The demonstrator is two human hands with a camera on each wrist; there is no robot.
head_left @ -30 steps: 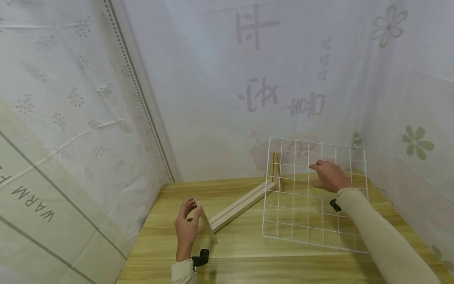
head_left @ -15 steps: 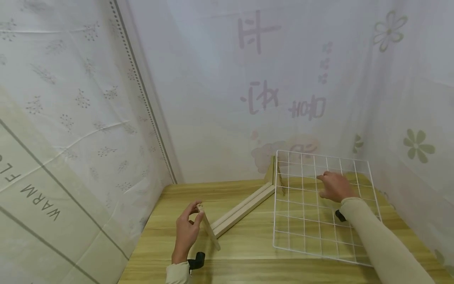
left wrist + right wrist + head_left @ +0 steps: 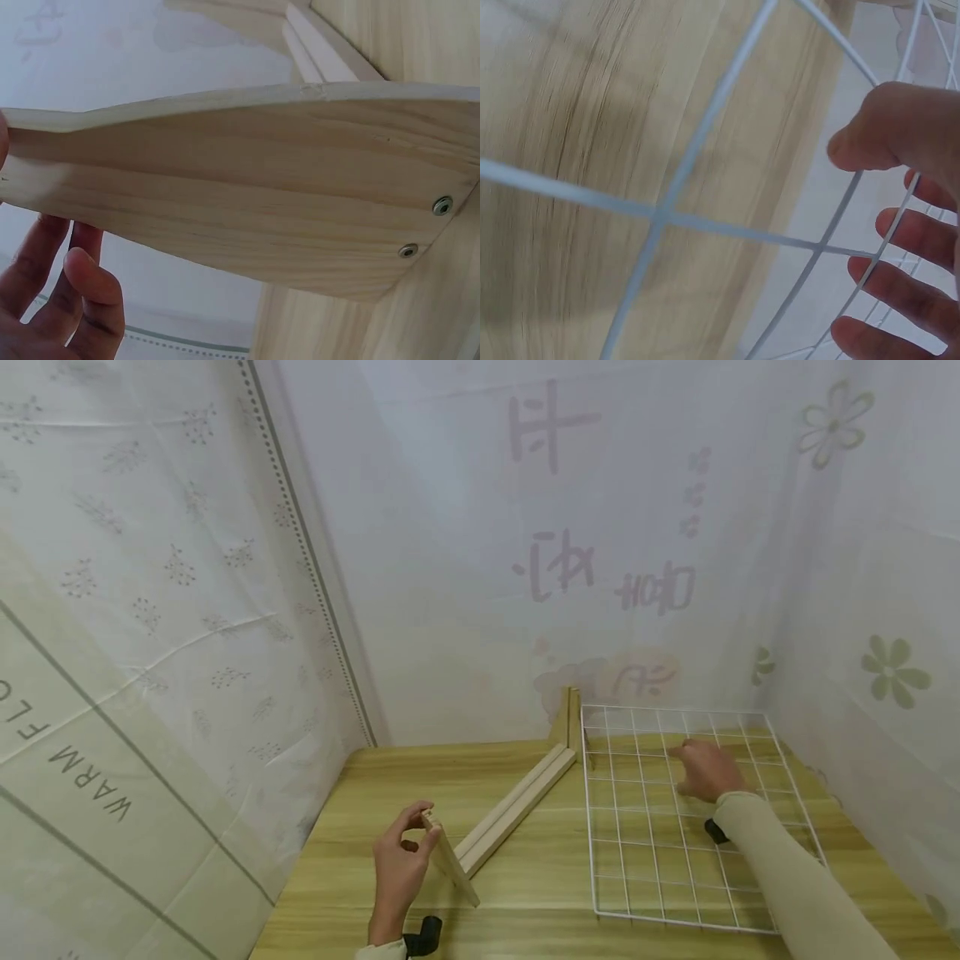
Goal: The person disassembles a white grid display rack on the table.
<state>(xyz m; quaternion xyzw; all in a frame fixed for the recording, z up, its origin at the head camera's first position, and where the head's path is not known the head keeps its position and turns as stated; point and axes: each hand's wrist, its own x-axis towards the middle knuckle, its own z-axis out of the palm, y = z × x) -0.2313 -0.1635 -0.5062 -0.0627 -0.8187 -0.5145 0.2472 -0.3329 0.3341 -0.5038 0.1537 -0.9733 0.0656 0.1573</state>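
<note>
My left hand [image 3: 401,868] pinches the top of a pale wooden end panel [image 3: 453,860], with thumb and fingers on either side. The panel leans on the table, joined to a long wooden rail [image 3: 517,810] that runs back to a second upright panel [image 3: 567,718]. Up close in the left wrist view, two bolt heads [image 3: 442,205] show near the panel's lower end. On the right, my right hand [image 3: 708,770] holds a white wire grid [image 3: 675,922] near its middle. In the right wrist view the thumb and fingers lie around the grid's wires [image 3: 660,216].
A wood-grain table [image 3: 525,935] lies under everything. White printed curtains [image 3: 450,568] hang close behind it and along both sides. The grid reaches beside the far panel on its right.
The wire grid has tipped down flatter towards the table, its top edge sinking, with my right hand lower. My left hand keeps its pinch on the wooden panel, shifting slightly nearer.
</note>
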